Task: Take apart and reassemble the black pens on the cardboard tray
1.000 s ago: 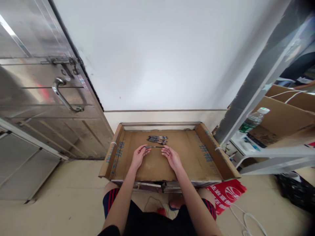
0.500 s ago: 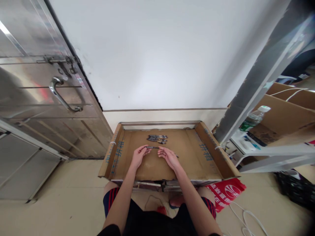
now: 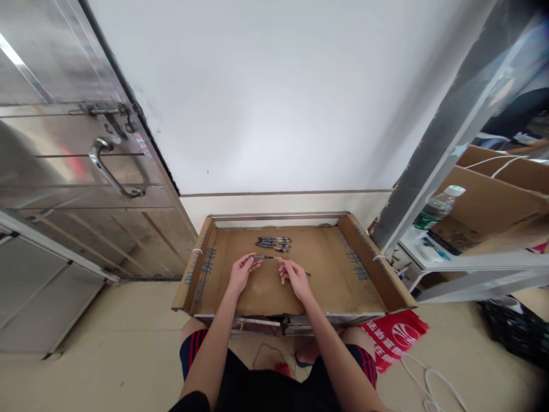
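Observation:
My left hand (image 3: 241,270) pinches the left end of a thin dark pen (image 3: 262,257) held level above the cardboard-lined tray (image 3: 362,260). My right hand (image 3: 293,273) is close to the pen's right tip, its fingers curled round a small dark part (image 3: 306,273) that pokes out to the right. A small pile of several similar pens (image 3: 274,244) lies on the cardboard just beyond both hands.
A metal door with a handle (image 3: 112,171) stands at the left. A white wall is behind the tray. A shelf at the right carries a plastic bottle (image 3: 438,208) and cardboard boxes (image 3: 493,200). A red bag (image 3: 394,337) and white cable (image 3: 424,377) lie on the floor.
My right hand let go of the pen's right end, drew slightly back toward me and curled its fingers, with a small dark part now showing beside it. The left hand kept the pen.

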The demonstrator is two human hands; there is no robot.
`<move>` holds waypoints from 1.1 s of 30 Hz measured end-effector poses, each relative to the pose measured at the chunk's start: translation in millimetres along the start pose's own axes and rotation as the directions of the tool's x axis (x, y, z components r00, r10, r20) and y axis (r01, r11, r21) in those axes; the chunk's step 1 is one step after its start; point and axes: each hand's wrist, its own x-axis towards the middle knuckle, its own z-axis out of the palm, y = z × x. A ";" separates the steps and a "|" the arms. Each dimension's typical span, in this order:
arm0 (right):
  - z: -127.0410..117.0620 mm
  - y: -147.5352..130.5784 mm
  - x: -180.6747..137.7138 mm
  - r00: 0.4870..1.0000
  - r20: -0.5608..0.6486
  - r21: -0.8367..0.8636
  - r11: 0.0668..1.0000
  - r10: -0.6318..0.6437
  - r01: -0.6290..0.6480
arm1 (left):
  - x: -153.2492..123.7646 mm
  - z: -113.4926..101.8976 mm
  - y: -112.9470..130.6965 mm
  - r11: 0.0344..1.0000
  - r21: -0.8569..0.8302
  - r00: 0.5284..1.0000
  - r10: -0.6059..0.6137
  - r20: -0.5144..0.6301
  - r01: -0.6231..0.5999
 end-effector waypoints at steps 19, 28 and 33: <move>-62.2 -0.5 -5.0 0.883 -0.204 -0.800 0.592 -0.423 0.099 | -0.2 0.6 2.0 1.000 0.010 1.000 0.003 -0.001 -0.003; -40.9 -5.2 18.7 0.944 -0.330 0.231 0.967 -0.027 0.108 | -1.4 2.8 5.8 1.000 -0.008 1.000 0.004 -0.013 -0.004; -32.6 -0.1 17.4 0.961 -0.266 0.415 0.909 0.076 0.043 | -0.9 2.4 5.6 1.000 -0.016 1.000 0.003 -0.023 -0.004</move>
